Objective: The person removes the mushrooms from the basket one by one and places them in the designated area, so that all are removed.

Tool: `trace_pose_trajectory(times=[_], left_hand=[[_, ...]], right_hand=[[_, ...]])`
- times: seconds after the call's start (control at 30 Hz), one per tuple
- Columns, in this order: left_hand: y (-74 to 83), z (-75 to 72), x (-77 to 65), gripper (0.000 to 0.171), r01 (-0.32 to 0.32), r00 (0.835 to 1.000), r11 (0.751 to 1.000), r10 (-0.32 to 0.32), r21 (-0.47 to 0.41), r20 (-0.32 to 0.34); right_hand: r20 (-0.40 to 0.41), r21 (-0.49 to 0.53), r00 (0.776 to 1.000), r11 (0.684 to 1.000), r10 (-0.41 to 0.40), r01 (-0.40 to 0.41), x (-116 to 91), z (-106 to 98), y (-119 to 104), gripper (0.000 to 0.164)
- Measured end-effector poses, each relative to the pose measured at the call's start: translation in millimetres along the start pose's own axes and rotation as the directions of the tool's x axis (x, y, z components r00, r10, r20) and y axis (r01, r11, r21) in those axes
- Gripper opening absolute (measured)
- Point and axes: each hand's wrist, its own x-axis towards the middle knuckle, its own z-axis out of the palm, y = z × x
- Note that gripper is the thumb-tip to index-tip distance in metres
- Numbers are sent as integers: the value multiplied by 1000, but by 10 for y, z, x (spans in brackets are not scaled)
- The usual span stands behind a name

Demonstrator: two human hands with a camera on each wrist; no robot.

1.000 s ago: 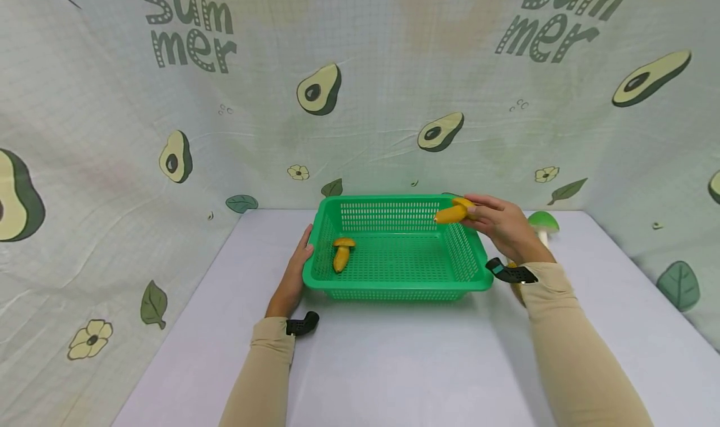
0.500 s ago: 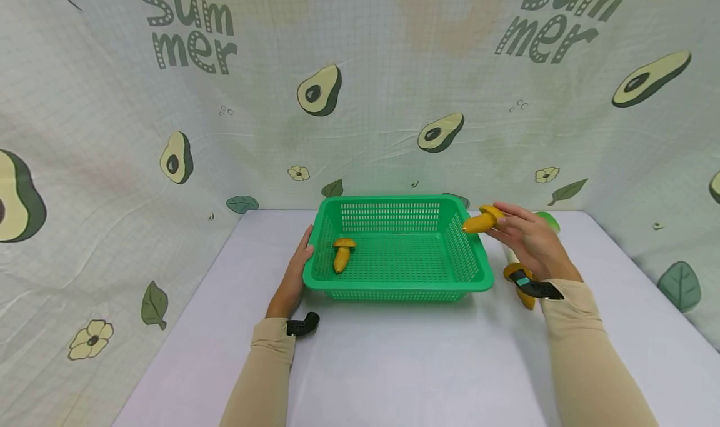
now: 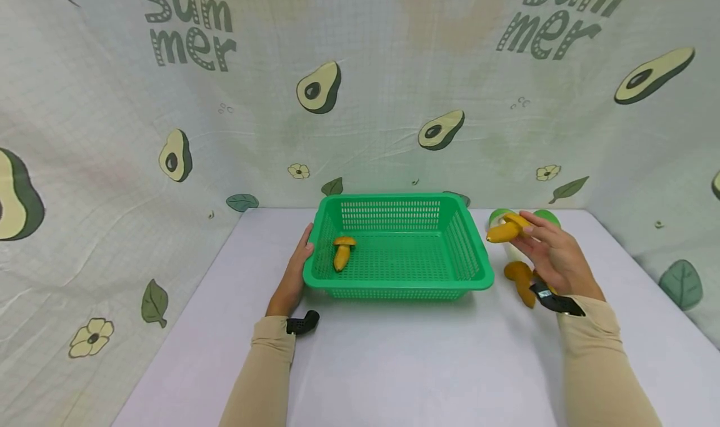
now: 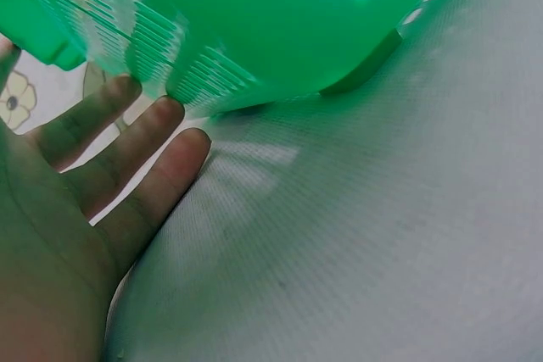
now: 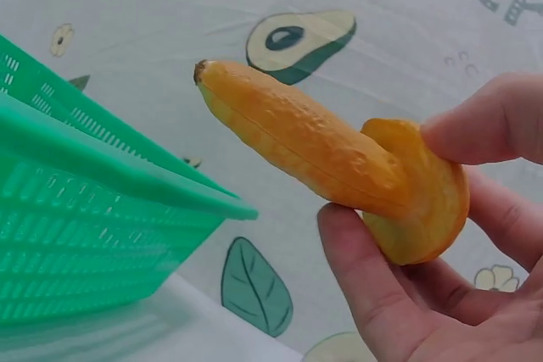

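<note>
Yellow and yellow-orange, a toy mushroom [image 3: 503, 232] is pinched at its cap between the thumb and fingers of my right hand [image 3: 562, 261]. In the right wrist view its long stem [image 5: 293, 133] points toward the basket, clear of the rim. My left hand [image 3: 291, 277] rests against the left side of the green plastic basket [image 3: 399, 285]. The left wrist view shows its nearly straight fingers [image 4: 127, 167] at the slotted outer wall. Inside the basket, near its left end, lies another yellow mushroom [image 3: 342, 256].
Right of the basket, a brownish-yellow mushroom [image 3: 520, 281] lies on the white table [image 3: 405, 358]. Green mushroom caps [image 3: 547, 216] show behind the right hand, partly hidden. A patterned cloth [image 3: 382, 158] hangs behind the table.
My right hand has moved right and slightly toward me, carrying the mushroom from above the basket's right rim to beyond it. The left hand and basket stay put.
</note>
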Motion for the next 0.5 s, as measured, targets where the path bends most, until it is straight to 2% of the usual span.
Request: trace_pose_trajectory(times=[0.27,0.5], left_hand=[[13,-2,0,56,1,1000,1000,-1,1,8],[45,21,-12,56,1,1000,1000,-1,-7,-2]], right_hand=[[-3,63,1000,998,15,-15,-55,-133,-56,34],[-17,-1,999,999,35,-35,-92,-251,-91,31]])
